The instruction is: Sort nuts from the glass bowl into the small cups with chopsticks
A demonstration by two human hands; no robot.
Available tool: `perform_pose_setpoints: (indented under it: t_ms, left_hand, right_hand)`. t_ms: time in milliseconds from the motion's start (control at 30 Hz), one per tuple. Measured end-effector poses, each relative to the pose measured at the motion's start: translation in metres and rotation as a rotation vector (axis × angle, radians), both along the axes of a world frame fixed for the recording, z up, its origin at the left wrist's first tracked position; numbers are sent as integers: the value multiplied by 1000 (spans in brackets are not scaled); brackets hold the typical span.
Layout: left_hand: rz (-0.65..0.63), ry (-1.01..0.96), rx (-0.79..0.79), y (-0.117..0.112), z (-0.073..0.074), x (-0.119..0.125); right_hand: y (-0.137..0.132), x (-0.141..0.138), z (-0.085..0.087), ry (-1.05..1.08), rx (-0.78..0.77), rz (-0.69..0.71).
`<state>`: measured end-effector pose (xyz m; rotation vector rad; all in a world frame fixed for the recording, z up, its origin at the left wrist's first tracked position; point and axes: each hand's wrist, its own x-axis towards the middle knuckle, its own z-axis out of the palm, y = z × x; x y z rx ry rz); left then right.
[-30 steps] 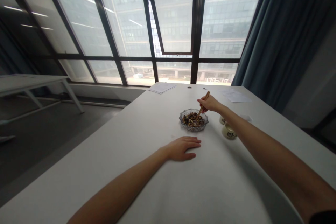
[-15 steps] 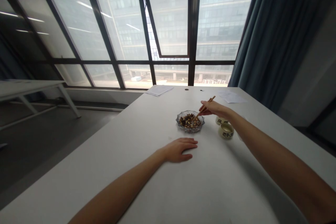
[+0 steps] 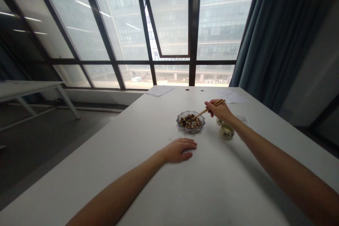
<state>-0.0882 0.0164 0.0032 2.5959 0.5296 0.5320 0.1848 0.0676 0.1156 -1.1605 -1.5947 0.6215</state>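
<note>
We have our right hand (image 3: 218,108) closed around a pair of wooden chopsticks (image 3: 209,109), which slant down to the left from our fingers. Their tips reach into the glass bowl (image 3: 190,130), which sits left of that grip and slightly nearer to us. In it we see a dark and pale mix of small pieces (image 3: 188,123), too small for us to name.

Our left hand (image 3: 180,150) lies palm down, holding nothing, its thumb spread from the fingers, nearer to us than the bowl. Just below the right wrist stands a lettered cup (image 3: 227,134); a second cup (image 3: 219,121) behind it is partly hidden by our hand.

The white table (image 3: 148,130) spreads beneath both hands. Beyond the grip we see papers (image 3: 160,91) at far left and more sheets (image 3: 234,97) just behind it, then dark-framed windows (image 3: 169,21). A blue curtain (image 3: 251,53) hangs beyond to the right; another table (image 3: 26,86) stands well off to the left.
</note>
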Motion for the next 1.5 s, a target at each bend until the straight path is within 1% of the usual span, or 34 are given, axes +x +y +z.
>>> perform_pose_setpoints:
  t_ms: [100, 133, 167, 200, 267, 300, 367, 433, 500, 600, 700, 833, 1000, 1133, 1200, 1233, 1300, 1367, 1500]
  left_hand:
    - [170, -105, -29, -4, 3, 4]
    - [243, -171, -70, -5, 4, 6]
    - [298, -235, -151, -5, 5, 10]
    - [348, -306, -261, -6, 6, 13]
    - [401, -485, -594, -8, 8, 21]
    - [388, -579, -779, -10, 10, 24]
    - [336, -810, -1081, -14, 14, 28]
    - [342, -1020, -1256, -17, 17, 31]
    - [367, -1159, -1341, -19, 17, 32]
    - [396, -1242, -1353, -17, 14, 33]
    - [418, -1279, -1339, -14, 9, 34]
    - [426, -1252, -1349, -17, 6, 39]
    - [427, -1171, -1329, -26, 5, 43]
    - [412, -1097, -1288, -26, 3, 41]
    - [387, -1007, -1234, -26, 3, 39]
    - [373, -928, -1190, -26, 2, 39]
    - [341, -742, -1095, -26, 1, 38]
    - [313, -594, -1018, -27, -1, 38]
    - [287, -466, -923, -28, -7, 41]
  right_hand:
    - [-20, -10, -7, -42, 130, -22]
    - [-28, -15, -12, -54, 163, -39]
    - [-38, -21, -17, -56, 195, -69]
    - [-47, -28, -24, -46, 212, -82]
    - [-66, -42, -40, 33, 247, -55]
    - [-74, -49, -49, 64, 257, -36]
    - [-88, -61, -65, 130, 274, 22]
    - [-97, -71, -78, 204, 246, 89]
    - [-102, -77, -86, 284, 173, 148]
    - [-107, -79, -90, 423, 53, 188]
    - [-110, -75, -89, 545, -7, 158]
    - [-112, -69, -90, 579, -14, 111]
    - [-109, -70, -93, 611, -10, 120]
    - [-108, -68, -92, 606, 18, 128]
    - [-108, -64, -92, 583, 21, 140]
    - [-107, -62, -91, 580, 18, 137]
    - [-103, -55, -92, 600, 15, 103]
    - [-95, -48, -94, 622, 19, 53]
    - [-78, -37, -104, 606, 8, -12]
